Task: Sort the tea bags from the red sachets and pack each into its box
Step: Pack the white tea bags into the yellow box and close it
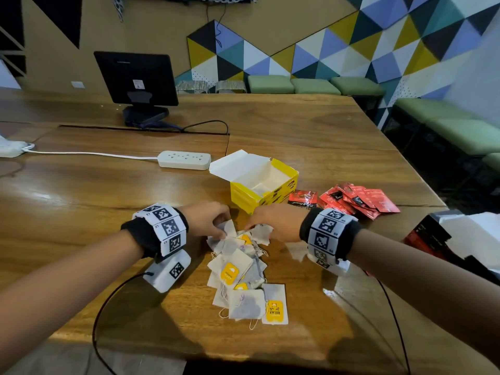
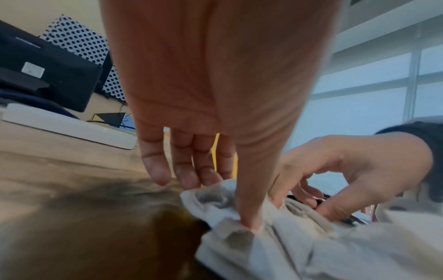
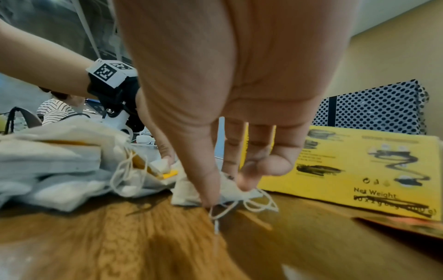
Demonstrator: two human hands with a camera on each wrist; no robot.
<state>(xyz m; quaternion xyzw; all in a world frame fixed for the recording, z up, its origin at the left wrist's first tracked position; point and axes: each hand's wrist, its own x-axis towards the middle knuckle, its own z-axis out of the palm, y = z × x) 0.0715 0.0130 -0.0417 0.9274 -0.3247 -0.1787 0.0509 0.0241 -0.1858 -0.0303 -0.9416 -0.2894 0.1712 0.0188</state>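
A heap of white tea bags [image 1: 240, 269] with yellow tags lies mid-table. Behind it stands the open yellow box [image 1: 266, 185]; a tea bag shows on its floor. Red sachets [image 1: 359, 198] are fanned out to its right, and a red and black box [image 1: 427, 234] sits at the right edge. My left hand [image 1: 220, 228] pinches a tea bag [image 2: 215, 199] at the heap's far end, thumb [image 2: 249, 217] pressed into the paper. My right hand [image 1: 253, 226] pinches another tea bag [image 3: 185, 191] between thumb and fingers, its string [image 3: 258, 204] trailing, just in front of the yellow box [image 3: 359, 170].
A white power strip [image 1: 184, 160] and its cord lie behind the box. A black monitor [image 1: 136, 79] stands at the back left. Black cables [image 1: 108, 307] run from both wrists over the near table edge. The wooden table [image 1: 81, 201] ends just right of the sachets.
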